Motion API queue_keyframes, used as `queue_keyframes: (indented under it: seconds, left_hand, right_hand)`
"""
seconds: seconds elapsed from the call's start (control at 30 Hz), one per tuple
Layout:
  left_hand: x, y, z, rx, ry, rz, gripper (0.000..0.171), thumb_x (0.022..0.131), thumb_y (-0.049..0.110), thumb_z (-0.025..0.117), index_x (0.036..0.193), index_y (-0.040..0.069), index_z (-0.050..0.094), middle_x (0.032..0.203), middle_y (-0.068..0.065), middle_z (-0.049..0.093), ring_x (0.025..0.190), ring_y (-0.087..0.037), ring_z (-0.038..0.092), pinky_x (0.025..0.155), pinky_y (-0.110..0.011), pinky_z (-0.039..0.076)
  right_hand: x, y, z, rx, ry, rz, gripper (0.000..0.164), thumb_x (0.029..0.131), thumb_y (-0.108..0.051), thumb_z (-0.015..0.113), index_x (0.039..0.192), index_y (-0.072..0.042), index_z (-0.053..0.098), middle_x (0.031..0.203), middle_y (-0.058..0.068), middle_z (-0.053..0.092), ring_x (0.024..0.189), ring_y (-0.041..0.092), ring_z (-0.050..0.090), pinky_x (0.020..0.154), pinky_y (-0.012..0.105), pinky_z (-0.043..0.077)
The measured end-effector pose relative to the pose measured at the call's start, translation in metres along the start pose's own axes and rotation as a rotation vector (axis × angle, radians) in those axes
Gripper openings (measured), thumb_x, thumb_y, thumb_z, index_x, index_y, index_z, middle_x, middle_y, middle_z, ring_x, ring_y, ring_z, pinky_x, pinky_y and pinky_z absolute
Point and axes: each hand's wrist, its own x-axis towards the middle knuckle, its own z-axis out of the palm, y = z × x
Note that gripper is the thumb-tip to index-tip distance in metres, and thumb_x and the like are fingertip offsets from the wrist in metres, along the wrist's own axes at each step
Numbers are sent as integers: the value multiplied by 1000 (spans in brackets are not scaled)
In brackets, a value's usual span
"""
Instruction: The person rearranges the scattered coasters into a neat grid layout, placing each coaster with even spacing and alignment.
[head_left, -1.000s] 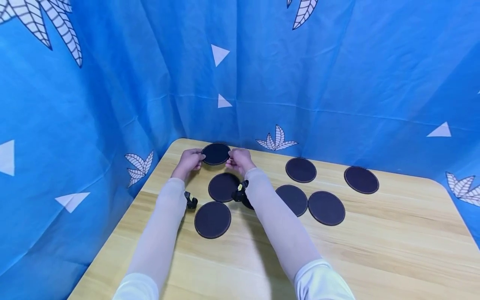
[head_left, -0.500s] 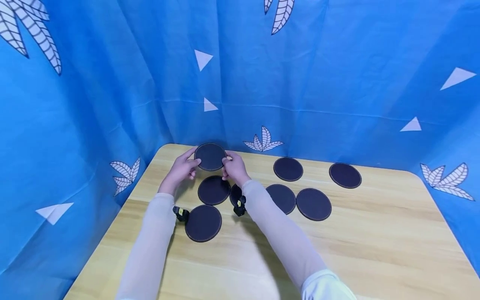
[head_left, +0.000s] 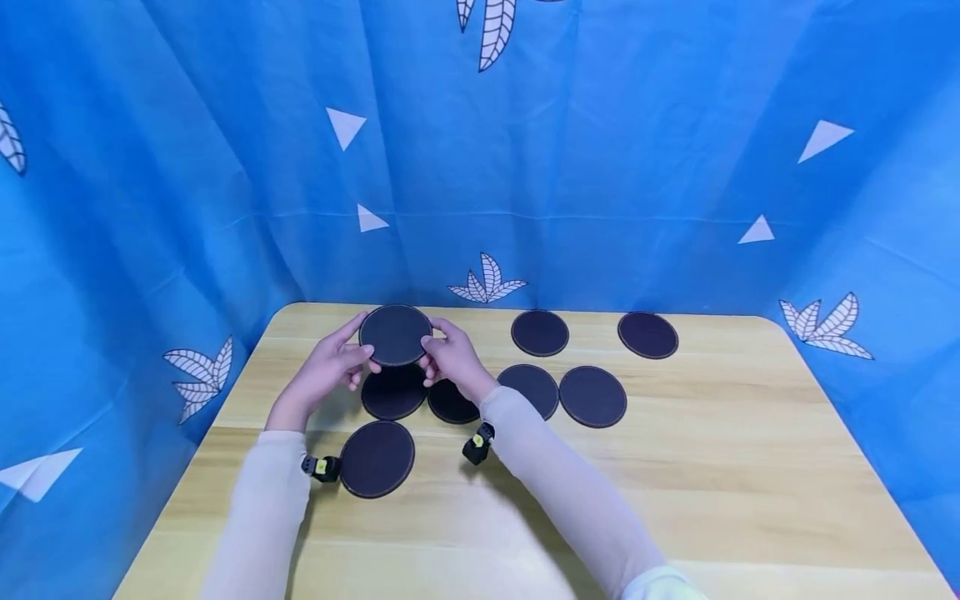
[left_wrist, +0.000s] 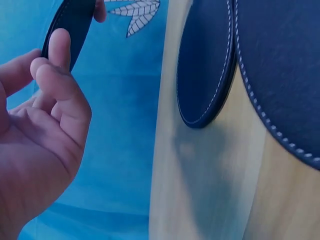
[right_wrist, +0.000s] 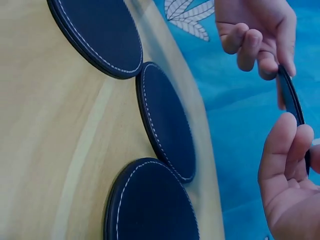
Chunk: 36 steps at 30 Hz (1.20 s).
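Between my two hands is a round black coaster with light stitching round its edge (head_left: 395, 335), raised above the table and tilted to face me. My left hand (head_left: 321, 371) pinches its left edge with thumb and fingers. At the right edge, my right hand (head_left: 457, 362) pinches it likewise. Edge-on, the held coaster (right_wrist: 289, 95) shows as a thin dark disc in the right wrist view. Just under it lies another black coaster (head_left: 393, 398), partly covered by it. A coaster (head_left: 450, 407) to the right is partly hidden by my right arm.
One coaster (head_left: 377, 460) lies nearer me, beside the left wrist camera (head_left: 322, 467). Right of my right arm, several more lie flat, among them a coaster (head_left: 592, 397) and another at the far edge (head_left: 648, 335). A blue patterned curtain (head_left: 600, 167) hangs behind the wooden table (head_left: 712, 467).
Both hands have lifted the coaster from near the table's back edge and tilted it up towards me. The head view has swung to the right.
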Motion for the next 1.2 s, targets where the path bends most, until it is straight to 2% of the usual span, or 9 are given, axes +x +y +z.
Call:
queue_keyframes:
  seconds: [0.1, 0.2, 0.37, 0.57, 0.73, 1.0, 1.2]
  left_hand:
    - [-7, 3, 5, -15, -42, 13, 75, 106, 16, 55, 164, 12, 7, 87, -16, 73, 54, -13, 52, 52, -28, 48]
    - [-13, 6, 12, -33, -76, 27, 75, 106, 14, 52, 163, 10, 4, 84, -10, 73, 55, -13, 53, 52, -27, 48]
    - [-23, 5, 18, -33, -97, 54, 72, 107, 11, 49, 164, 11, 5, 79, -6, 71, 54, -13, 53, 51, -26, 47]
    - [-33, 13, 31, -20, -80, 75, 71, 106, 7, 51, 164, 13, 10, 76, -8, 68, 52, -14, 52, 49, -26, 46]
    - [-40, 17, 48, -11, -54, 94, 70, 104, 4, 52, 163, 10, 15, 75, -14, 67, 51, -13, 51, 48, -25, 46]
    - [-62, 11, 72, 26, -21, 120, 65, 104, 3, 53, 160, 2, 21, 75, -16, 68, 51, -13, 51, 48, -24, 47]
    - [-77, 2, 89, -8, -30, 113, 67, 102, 2, 55, 160, 3, 22, 75, -20, 67, 50, -12, 51, 47, -24, 47]
  right_hand:
    - [-8, -3, -3, -7, -18, -8, 54, 106, -9, 49, 157, -12, 34, 67, 11, 58, 46, 15, 50, 50, 31, 55]
    - [-19, -7, -7, -9, -47, -14, 59, 105, -6, 48, 160, -14, 28, 67, 10, 58, 46, 15, 50, 50, 31, 55]
    - [-33, -9, -11, 8, -117, -23, 66, 105, -4, 49, 163, -20, 21, 66, 9, 59, 46, 15, 50, 51, 32, 56]
    - [-51, -9, -19, 20, -172, -33, 69, 105, -4, 49, 163, -26, 19, 70, 11, 62, 48, 16, 51, 54, 34, 57]
    - [-70, -8, -27, 27, -183, -47, 70, 105, -4, 49, 163, -27, 17, 72, 12, 64, 48, 17, 53, 54, 35, 57]
    - [-106, 0, -33, 4, -169, -49, 69, 107, -5, 47, 164, -22, 12, 76, 15, 68, 50, 15, 58, 57, 37, 58]
    - [-127, 12, -37, -33, -175, -45, 70, 107, -5, 46, 164, -21, 9, 77, 21, 69, 50, 15, 59, 57, 39, 59]
